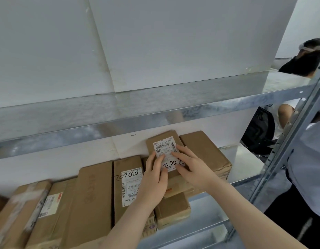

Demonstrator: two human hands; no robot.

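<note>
I have both hands on the small flat brown cardboard parcel. It lies on top of a stack on the lower galvanised steel shelf, just below the middle of my view. My left hand comes in from 7 o'clock of the parcel and my right hand from 4 o'clock. The fingers of both lie nearly straight and spread on its white shipping label. They press down rather than curl round an edge, so neither hand is gripping.

I judge this as the placing or squaring step: the parcel is bedded on the stack and being steadied label-up. If it stays here, I only need to lift the palms away without dragging it. If it is to be taken, the thumbs must hook under its long edges first.

The cardboard is matt and slightly creased, and the label is smooth with a barcode and black handwriting. At the parcel's 3 o'clock sits a bigger brown cardboard box, and at 6 o'clock a squat brown carton. At 8 o'clock lies a long narrow brown cardboard box with scrawled digits. The steel is mottled and reflective.
</note>
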